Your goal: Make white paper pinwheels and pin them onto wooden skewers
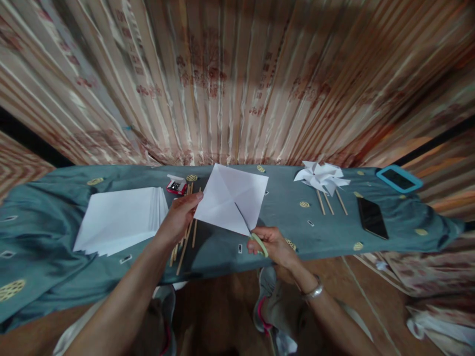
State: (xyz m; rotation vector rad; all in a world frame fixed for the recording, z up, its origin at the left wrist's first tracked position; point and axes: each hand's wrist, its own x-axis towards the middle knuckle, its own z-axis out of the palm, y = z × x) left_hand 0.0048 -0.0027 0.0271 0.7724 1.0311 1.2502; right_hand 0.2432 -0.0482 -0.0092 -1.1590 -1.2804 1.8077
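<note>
My left hand (pixel 184 212) pinches the left corner of a white square sheet of paper (pixel 226 193), which has diagonal creases and is held above the table. In my right hand (pixel 272 242) is a pair of scissors (pixel 260 244) with light green handles. Their dark blade lies along a diagonal at the sheet's lower corner, pointing toward its centre. Below my left hand several thin wooden sticks (pixel 183 252) lie on the cloth. Beside them sits a small red and white open box (pixel 177 185) with dark contents too small to name.
A stack of white paper (pixel 118 215) lies at the left of the green tablecloth (pixel 218 259). On the right are white paper pinwheels (pixel 322 177) on sticks, a dark phone (pixel 372 217) and a blue-framed tablet-like object (pixel 399 178). A patterned curtain (pixel 230 89) hangs behind.
</note>
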